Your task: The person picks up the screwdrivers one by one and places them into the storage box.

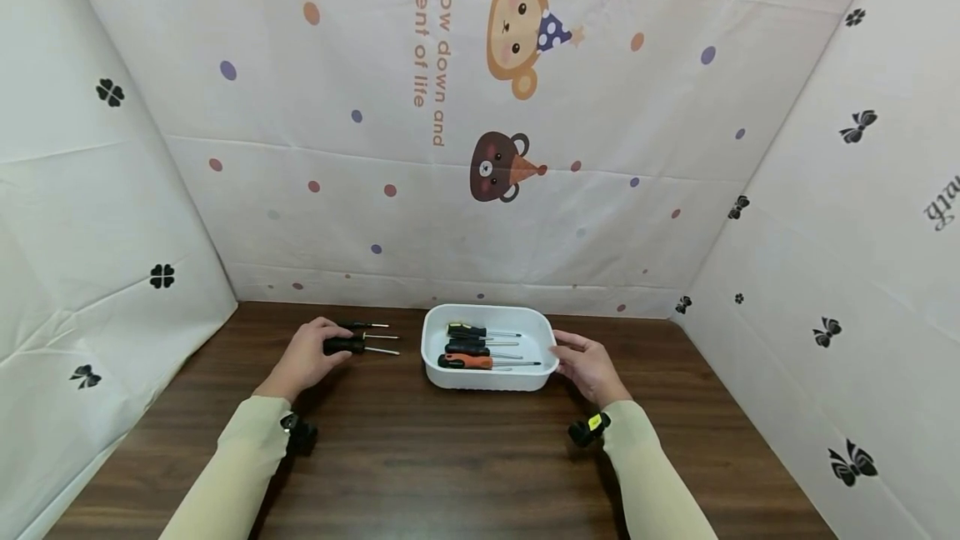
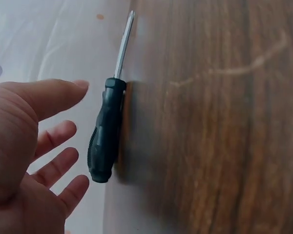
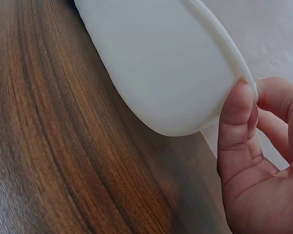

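Note:
In the head view my left hand (image 1: pixel 306 358) is over the handles of a few black screwdrivers on the left of the table. The nearest black screwdriver (image 2: pixel 107 129) has a silver shaft. In the left wrist view its handle is beside my thumb and spread, slightly bent fingers, with a gap between. My right hand (image 1: pixel 591 367) pinches the right rim of a white plastic tray (image 1: pixel 483 383), thumb (image 3: pixel 236 109) on the outer wall. Inside the tray lie several screwdrivers, including an orange-and-black screwdriver (image 1: pixel 467 362) at the front and a black-and-yellow screwdriver (image 1: pixel 465 330) at the back.
The brown wooden table (image 1: pixel 427 457) meets a white cloth backdrop (image 1: pixel 360 215) just behind the tray. More white cloth hangs along the left and right sides. A small black screwdriver (image 1: pixel 363 325) lies farthest back beside the left hand.

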`<state>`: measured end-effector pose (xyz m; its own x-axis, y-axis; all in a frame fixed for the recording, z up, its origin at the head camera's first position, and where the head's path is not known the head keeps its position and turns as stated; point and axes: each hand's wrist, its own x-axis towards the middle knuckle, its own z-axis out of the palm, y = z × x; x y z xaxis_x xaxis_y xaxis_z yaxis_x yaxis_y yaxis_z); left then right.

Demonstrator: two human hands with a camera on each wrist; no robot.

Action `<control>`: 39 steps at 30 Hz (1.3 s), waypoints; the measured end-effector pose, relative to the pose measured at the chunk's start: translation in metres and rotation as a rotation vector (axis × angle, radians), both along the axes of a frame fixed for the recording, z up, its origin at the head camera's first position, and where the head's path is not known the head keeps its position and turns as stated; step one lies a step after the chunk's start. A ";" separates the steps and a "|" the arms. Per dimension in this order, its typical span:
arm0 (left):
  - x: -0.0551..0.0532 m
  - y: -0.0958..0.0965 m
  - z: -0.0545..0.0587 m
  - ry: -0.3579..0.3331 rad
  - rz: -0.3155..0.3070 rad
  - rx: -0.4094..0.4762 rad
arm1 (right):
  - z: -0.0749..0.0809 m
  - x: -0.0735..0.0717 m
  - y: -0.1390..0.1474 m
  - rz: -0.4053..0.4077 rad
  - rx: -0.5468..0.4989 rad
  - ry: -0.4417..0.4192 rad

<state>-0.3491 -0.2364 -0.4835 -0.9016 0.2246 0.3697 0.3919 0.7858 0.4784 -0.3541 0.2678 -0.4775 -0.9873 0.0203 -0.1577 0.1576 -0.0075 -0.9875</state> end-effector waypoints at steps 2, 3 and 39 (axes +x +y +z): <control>-0.001 -0.002 -0.001 -0.020 0.010 -0.004 | 0.000 -0.001 0.000 0.000 -0.002 0.001; -0.002 -0.003 -0.001 -0.029 0.014 -0.006 | 0.000 -0.001 0.000 0.004 -0.001 0.004; -0.022 -0.027 -0.003 -0.177 0.041 -0.040 | -0.001 -0.001 0.000 0.001 -0.006 -0.004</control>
<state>-0.3714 -0.2636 -0.4868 -0.9605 0.1981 0.1954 0.2717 0.8192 0.5050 -0.3554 0.2679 -0.4788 -0.9867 0.0178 -0.1615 0.1613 -0.0134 -0.9868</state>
